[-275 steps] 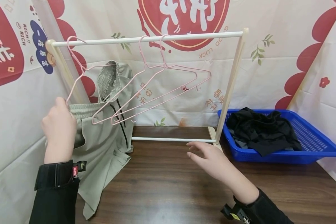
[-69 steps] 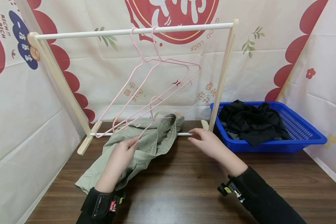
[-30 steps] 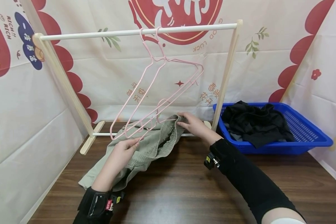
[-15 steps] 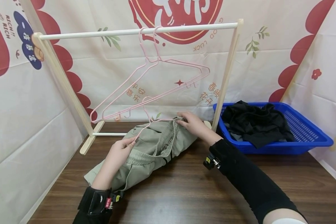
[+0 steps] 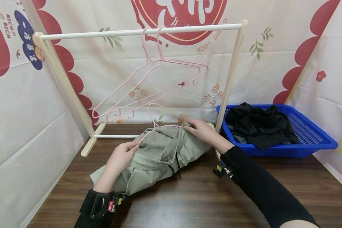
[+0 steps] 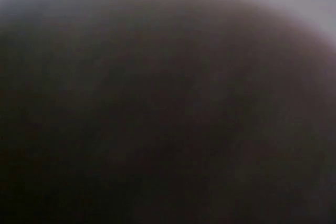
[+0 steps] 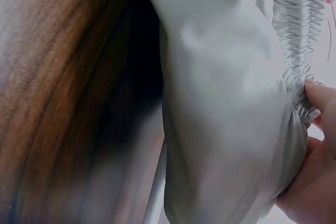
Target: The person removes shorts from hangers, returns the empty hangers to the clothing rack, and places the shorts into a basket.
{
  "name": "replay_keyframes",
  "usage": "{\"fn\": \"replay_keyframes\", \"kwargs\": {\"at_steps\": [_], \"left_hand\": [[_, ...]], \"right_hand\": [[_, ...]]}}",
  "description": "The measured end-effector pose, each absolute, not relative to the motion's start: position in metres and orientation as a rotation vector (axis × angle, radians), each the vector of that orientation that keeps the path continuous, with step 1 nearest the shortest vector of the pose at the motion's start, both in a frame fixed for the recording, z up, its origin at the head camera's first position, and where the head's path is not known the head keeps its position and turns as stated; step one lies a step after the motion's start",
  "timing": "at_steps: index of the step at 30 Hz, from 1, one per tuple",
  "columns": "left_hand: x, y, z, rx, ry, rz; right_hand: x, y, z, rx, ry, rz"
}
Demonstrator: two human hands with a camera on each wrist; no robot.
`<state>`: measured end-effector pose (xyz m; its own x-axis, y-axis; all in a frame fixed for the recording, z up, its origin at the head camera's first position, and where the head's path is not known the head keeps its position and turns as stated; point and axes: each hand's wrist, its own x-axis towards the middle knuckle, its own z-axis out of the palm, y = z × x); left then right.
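Grey-green shorts [image 5: 148, 174] with an elastic waistband and black drawstrings lie bunched on the table before the rack. A pink hanger [image 5: 155, 124] sits in their waist opening, its hook upright and off the rail. My left hand [image 5: 118, 160] pinches the hanger's left arm at the waistband's left end. At the other end my right hand [image 5: 202, 132] grips the waistband beside the hanger's right arm. The right wrist view shows that hand's thumb and fingers [image 7: 315, 95] on the gathered waistband [image 7: 296, 19]. The left wrist view is dark and blurred.
Two more pink hangers [image 5: 161, 60] hang from the white rail [image 5: 102, 34] of the wooden rack [image 5: 233, 72], just above my hands. Right of it stands a blue basket [image 5: 316, 133] holding black clothing [image 5: 262, 126]. A printed cloth backs the dark wooden table [image 5: 188, 202].
The hanger with the shorts left the rail's left end and came down to the table. My right hand moved from beside the rack onto the waistband; the shorts shifted right. The hanging hangers swung.
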<state>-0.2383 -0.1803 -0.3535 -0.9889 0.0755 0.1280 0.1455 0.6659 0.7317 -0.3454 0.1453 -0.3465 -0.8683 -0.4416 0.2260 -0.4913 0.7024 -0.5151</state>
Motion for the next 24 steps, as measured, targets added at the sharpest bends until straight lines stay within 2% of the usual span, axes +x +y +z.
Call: {"fn": "replay_keyframes", "kwargs": {"at_steps": [16,24], "left_hand": [[-0.233,-0.170,-0.346,-0.248,-2.834,-0.978],[-0.225,-0.162,-0.339,-0.261,-2.661,-0.743]], "right_hand": [[-0.318,0.171,-0.338,0.825,-2.904,1.047],[-0.307,0.180,-0.333,0.778,-2.821,1.149]]}}
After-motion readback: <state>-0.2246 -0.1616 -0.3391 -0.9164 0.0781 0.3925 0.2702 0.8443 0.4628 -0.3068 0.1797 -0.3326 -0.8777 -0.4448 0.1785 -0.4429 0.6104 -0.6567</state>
